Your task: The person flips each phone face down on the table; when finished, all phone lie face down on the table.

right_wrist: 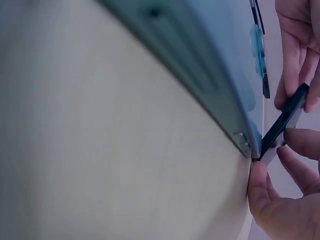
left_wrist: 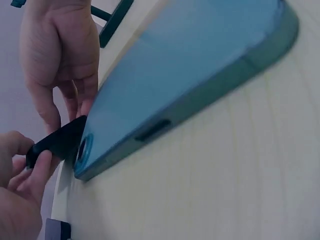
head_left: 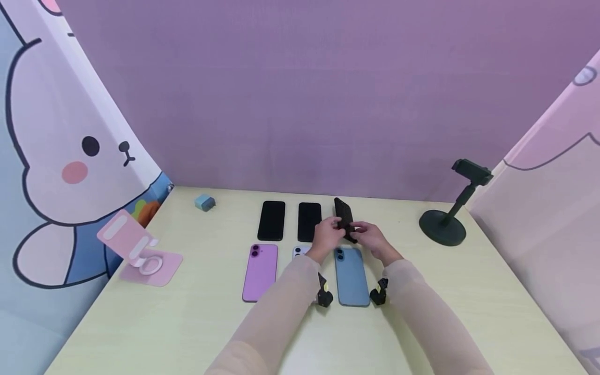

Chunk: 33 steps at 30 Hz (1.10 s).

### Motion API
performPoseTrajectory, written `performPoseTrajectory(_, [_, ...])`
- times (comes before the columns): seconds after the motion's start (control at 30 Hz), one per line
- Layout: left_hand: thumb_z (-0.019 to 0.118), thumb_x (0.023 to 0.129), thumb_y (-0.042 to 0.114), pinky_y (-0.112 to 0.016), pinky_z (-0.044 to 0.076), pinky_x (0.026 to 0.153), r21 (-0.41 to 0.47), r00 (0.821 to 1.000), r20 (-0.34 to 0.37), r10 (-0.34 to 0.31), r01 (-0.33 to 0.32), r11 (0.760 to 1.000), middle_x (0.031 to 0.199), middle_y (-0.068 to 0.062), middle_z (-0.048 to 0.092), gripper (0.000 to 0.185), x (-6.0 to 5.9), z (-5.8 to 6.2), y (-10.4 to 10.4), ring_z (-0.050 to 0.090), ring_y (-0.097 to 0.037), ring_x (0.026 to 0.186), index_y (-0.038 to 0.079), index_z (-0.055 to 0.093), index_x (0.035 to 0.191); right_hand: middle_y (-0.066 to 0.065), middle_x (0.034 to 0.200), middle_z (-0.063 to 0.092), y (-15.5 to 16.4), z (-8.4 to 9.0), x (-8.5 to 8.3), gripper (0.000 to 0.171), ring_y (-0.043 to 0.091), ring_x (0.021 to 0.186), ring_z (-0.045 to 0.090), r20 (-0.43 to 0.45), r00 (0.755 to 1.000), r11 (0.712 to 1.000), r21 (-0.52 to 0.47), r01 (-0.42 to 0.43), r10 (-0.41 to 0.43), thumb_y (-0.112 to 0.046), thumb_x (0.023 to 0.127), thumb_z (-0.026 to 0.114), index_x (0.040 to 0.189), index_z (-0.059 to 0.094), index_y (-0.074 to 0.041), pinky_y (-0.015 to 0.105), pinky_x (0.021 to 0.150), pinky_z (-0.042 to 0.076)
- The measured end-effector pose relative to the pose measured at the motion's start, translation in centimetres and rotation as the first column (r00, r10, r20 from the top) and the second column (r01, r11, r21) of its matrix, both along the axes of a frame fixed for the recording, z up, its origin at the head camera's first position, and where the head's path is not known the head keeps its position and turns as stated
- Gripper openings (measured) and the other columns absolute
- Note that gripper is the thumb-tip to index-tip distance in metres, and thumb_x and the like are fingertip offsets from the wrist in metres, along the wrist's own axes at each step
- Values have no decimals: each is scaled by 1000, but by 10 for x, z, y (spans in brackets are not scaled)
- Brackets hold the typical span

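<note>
Stretching away from the viewer is a pale yellow-green tabletop (head_left: 469, 291), backed by a plain purple wall (head_left: 300, 94) at twelve o'clock, with cartoon-rabbit curtains (head_left: 56, 156) closing in at nine and a pink drape (head_left: 553, 198) at three. Taking the surface from left to right: a pink folding stand (head_left: 136, 250) sits at nine o'clock, a small blue charger cube (head_left: 204, 202) at eleven, then two black phones (head_left: 271, 220) lying face up side by side in a far row. In the near row a purple phone (head_left: 260, 272) lies face down, a whitish phone (head_left: 300, 251) beside it is mostly hidden under the left forearm, and a blue phone (head_left: 351, 278) lies face down just right of that. A dark round-based holder (head_left: 442, 224) stands at two o'clock.

Both forearms, in pale sleeves, reach forward toward twelve o'clock and meet just beyond the blue phone's camera end. The left hand (head_left: 328, 234) has its grip pinched on the left edge of a black phone (head_left: 344, 219), fingers curled round it. The right hand (head_left: 370, 237) clamps its grip on the lower right edge. The black phone is lifted off the tabletop, tilted up on edge, at the right end of the far row. In the wrist views its lower edge sits just beside the blue phone's top corner.
</note>
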<state>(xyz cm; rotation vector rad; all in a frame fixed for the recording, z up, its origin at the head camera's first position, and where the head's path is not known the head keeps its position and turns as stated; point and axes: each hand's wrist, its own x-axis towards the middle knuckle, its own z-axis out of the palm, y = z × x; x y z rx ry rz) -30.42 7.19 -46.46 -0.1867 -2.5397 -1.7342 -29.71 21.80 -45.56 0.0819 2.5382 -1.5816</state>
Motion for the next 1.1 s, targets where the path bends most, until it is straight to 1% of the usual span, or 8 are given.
performPoseTrajectory(0.17, [65, 79, 9, -24, 47, 66, -131, 1000, 9, 15, -14, 991, 93, -5, 65, 33, 1, -1, -3, 59, -13, 81, 6, 63, 112, 20, 113, 50, 1, -3, -5, 40, 29, 95, 51, 24, 1000, 995, 101, 17, -20, -10, 87, 59, 126, 50, -2, 37, 75, 44])
performPoseTrajectory(0.23, [65, 80, 10, -25, 47, 68, -173, 1000, 22, 10, -6, 985, 98, -6, 64, 32, 1, -2, -3, 58, -14, 85, 6, 63, 111, 19, 111, 51, 1, -2, -5, 42, 27, 91, 52, 29, 999, 990, 142, 13, -18, -11, 86, 60, 126, 50, -3, 37, 74, 44])
performPoseTrajectory(0.37, [64, 83, 13, -28, 46, 77, -231, 999, 45, -2, 12, 973, 111, -7, 61, 32, 1, -4, -4, 55, -18, 100, 6, 63, 113, 18, 107, 53, 1, 1, -6, 45, 26, 85, 54, 39, 999, 981, 193, -1, -7, -11, 84, 62, 126, 50, -3, 35, 69, 44])
performPoseTrajectory(0.43, [64, 83, 13, -30, 45, 81, -243, 999, 46, -7, 18, 970, 114, -9, 59, 33, 1, -4, -3, 53, -20, 106, 5, 62, 115, 17, 106, 54, 1, 2, -6, 45, 25, 83, 54, 41, 999, 978, 211, 0, -9, -10, 84, 63, 126, 51, -3, 33, 67, 44])
performPoseTrajectory(0.57, [66, 82, 14, -31, 43, 87, -282, 1000, 25, -7, 14, 959, 115, -11, 58, 35, 1, -4, -1, 50, -23, 110, 3, 61, 115, 17, 104, 54, 1, 3, -5, 44, 25, 82, 54, 41, 999, 972, 233, -4, -6, -10, 83, 63, 126, 51, -3, 32, 65, 45])
performPoseTrajectory(0.7, [68, 82, 15, -31, 42, 88, -306, 1000, 27, 5, 3, 952, 116, -12, 57, 37, 0, -6, -1, 49, -23, 111, 4, 61, 116, 18, 105, 54, 1, 4, -4, 45, 26, 83, 54, 45, 999, 969, 246, -9, -2, -10, 84, 62, 127, 50, -3, 33, 67, 44])
performPoseTrajectory(0.9, [67, 82, 16, -31, 42, 88, -326, 999, 44, 6, 9, 945, 117, -10, 57, 39, -1, -6, -1, 49, -22, 112, 4, 59, 118, 16, 104, 55, 1, 2, -4, 45, 25, 83, 54, 50, 999, 965, 263, -17, 4, -12, 85, 61, 128, 49, -4, 32, 66, 44])
performPoseTrajectory(1.1, [66, 83, 15, -32, 42, 87, -321, 998, 57, -2, 21, 947, 119, -12, 55, 40, 0, -3, -2, 48, -23, 112, 1, 57, 120, 17, 104, 55, 1, 1, -5, 46, 25, 83, 54, 40, 999, 959, 282, -21, 10, -12, 85, 61, 129, 49, -5, 33, 66, 44])
